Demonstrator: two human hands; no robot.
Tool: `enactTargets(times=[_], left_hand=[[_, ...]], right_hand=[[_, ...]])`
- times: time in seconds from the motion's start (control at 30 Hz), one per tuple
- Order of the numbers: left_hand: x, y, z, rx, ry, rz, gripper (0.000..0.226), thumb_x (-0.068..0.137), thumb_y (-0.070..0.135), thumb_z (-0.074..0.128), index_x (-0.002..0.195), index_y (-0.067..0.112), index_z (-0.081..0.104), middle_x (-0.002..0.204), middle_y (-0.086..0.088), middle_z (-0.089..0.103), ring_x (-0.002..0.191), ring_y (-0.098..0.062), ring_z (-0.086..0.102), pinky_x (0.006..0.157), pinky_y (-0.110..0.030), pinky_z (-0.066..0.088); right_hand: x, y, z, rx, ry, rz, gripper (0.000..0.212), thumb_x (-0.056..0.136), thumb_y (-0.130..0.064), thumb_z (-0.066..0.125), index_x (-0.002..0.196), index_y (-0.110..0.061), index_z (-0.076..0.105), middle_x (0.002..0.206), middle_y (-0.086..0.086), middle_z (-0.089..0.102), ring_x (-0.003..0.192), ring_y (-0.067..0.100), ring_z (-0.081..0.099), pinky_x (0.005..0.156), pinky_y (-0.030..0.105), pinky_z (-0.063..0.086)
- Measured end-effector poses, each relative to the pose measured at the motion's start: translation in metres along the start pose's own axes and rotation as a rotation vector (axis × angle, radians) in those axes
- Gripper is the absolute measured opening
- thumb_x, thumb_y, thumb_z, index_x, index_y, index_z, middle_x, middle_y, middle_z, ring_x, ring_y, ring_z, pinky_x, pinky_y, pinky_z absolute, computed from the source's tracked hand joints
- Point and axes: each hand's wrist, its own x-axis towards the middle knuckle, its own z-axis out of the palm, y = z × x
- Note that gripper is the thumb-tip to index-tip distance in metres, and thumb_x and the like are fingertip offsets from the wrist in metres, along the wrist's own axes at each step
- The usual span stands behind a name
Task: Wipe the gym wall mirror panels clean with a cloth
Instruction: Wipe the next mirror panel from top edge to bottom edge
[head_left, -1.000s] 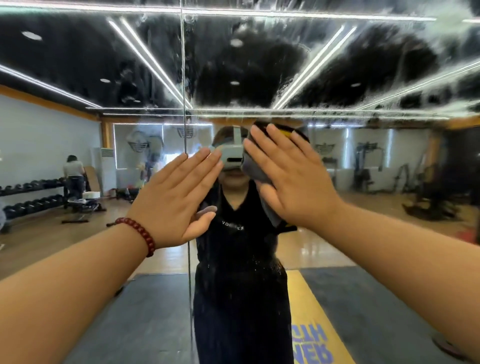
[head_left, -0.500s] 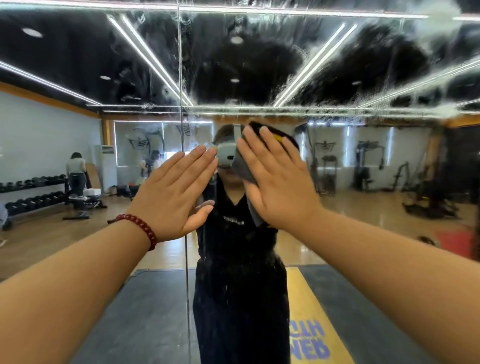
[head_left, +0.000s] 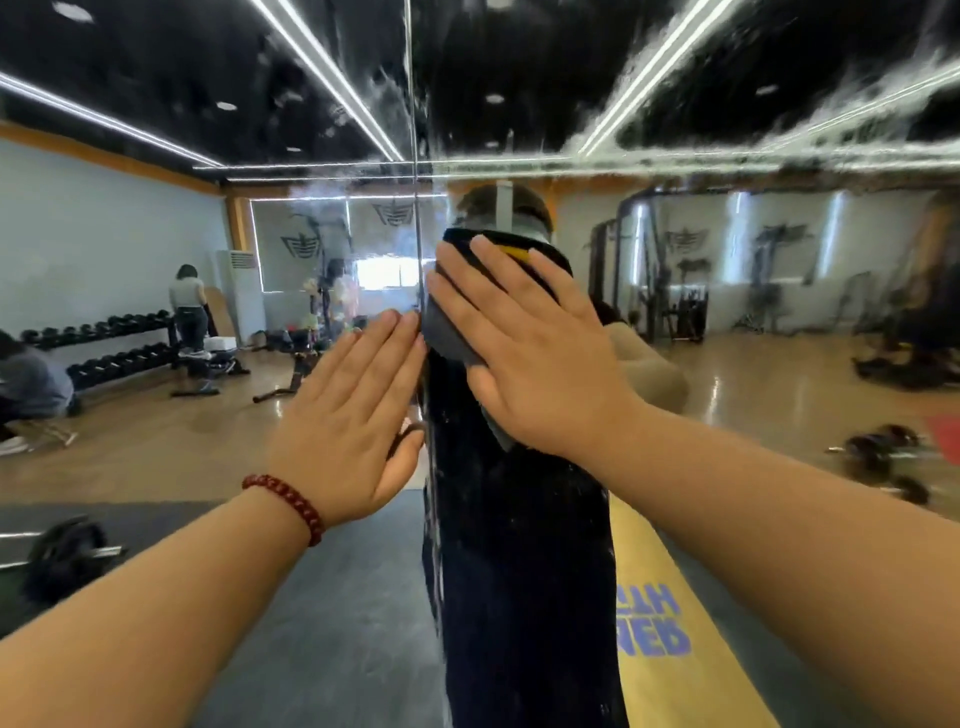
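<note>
The wall mirror (head_left: 779, 364) fills the view, split by a vertical seam (head_left: 415, 156) between two panels. My right hand (head_left: 540, 358) lies flat with straight fingers on a dark grey cloth (head_left: 449, 332) with a yellow tag, pressing it against the right panel just beside the seam. My left hand (head_left: 353, 415), with a red bead bracelet at the wrist, rests flat and open on the left panel, fingertips close to the cloth's left edge. White streaky smears (head_left: 779, 150) cover the upper part of the right panel.
The glass reflects the gym: a dumbbell rack (head_left: 104, 343) and people at the left, machines (head_left: 675, 280) at the right, a barbell (head_left: 67, 556) on the dark floor mat, my own dark-clothed reflection (head_left: 519, 571) in the middle.
My view has shifted so the seam sits further right. My right hand slid the cloth left toward the seam, and my left hand now lies lower than the right.
</note>
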Motion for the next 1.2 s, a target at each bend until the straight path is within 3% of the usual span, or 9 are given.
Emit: enactTargets(times=[0.3,0.53,0.63,0.8,0.87,1.03,1.2], left_hand=[[-0.005,-0.002,0.003,0.018,0.01,0.147,0.073,0.093,0.041,0.04,0.152,0.001,0.024,0.159,-0.017,0.025,0.15,-0.028,0.016,0.124,-0.044,0.009],[-0.005,0.002,0.005,0.029,0.022,0.126,0.073,0.094,0.039,0.041,0.153,0.001,0.02,0.159,-0.012,0.021,0.152,-0.022,0.006,0.124,-0.042,0.007],[-0.006,0.018,0.004,-0.029,0.014,0.02,0.072,0.096,0.04,0.039,0.152,-0.001,0.02,0.159,-0.015,0.02,0.152,-0.023,0.005,0.124,-0.044,0.006],[0.002,0.077,0.006,-0.18,0.064,-0.35,0.068,0.093,0.029,0.034,0.151,-0.006,0.022,0.16,-0.018,0.013,0.15,-0.033,0.011,0.123,-0.046,0.002],[0.008,0.088,0.008,-0.195,0.085,-0.453,0.067,0.094,0.027,0.033,0.151,-0.007,0.021,0.16,-0.021,0.014,0.15,-0.03,0.007,0.123,-0.042,-0.002],[0.011,0.099,0.013,-0.176,0.099,-0.545,0.065,0.098,0.028,0.031,0.151,-0.008,0.019,0.158,-0.027,0.017,0.148,-0.02,-0.001,0.122,-0.04,-0.006],[0.01,0.114,0.013,-0.217,0.072,-0.621,0.068,0.095,0.025,0.034,0.152,-0.006,0.015,0.161,-0.022,0.008,0.15,-0.022,-0.006,0.122,-0.043,-0.006]], right_hand=[[-0.101,-0.034,0.022,-0.015,-0.151,-0.197,0.069,0.089,-0.032,0.048,0.155,-0.021,0.031,0.162,-0.003,0.025,0.151,0.017,0.019,0.123,0.038,0.009],[-0.054,-0.018,0.009,0.069,0.05,0.249,0.061,0.094,-0.027,0.039,0.154,-0.019,0.033,0.161,0.001,0.027,0.15,0.02,0.021,0.122,0.041,0.012],[-0.077,-0.036,0.02,0.07,0.04,0.291,0.062,0.094,-0.026,0.042,0.155,-0.019,0.033,0.162,0.0,0.026,0.15,0.02,0.021,0.122,0.041,0.013],[-0.142,-0.06,0.025,0.078,-0.094,0.393,0.071,0.093,-0.029,0.051,0.157,-0.021,0.022,0.164,-0.001,0.014,0.152,0.02,0.014,0.123,0.04,0.007],[-0.14,-0.059,0.023,0.081,-0.087,0.441,0.072,0.093,-0.029,0.05,0.157,-0.022,0.02,0.164,-0.002,0.011,0.151,0.021,0.013,0.122,0.04,0.005],[-0.082,-0.022,0.009,0.16,0.08,0.571,0.063,0.095,-0.025,0.045,0.155,-0.016,0.028,0.163,0.005,0.023,0.151,0.024,0.017,0.122,0.041,0.004],[-0.098,-0.017,0.016,0.126,0.073,0.524,0.064,0.098,-0.027,0.046,0.156,-0.014,0.024,0.163,0.005,0.02,0.151,0.023,0.016,0.123,0.041,0.008]])
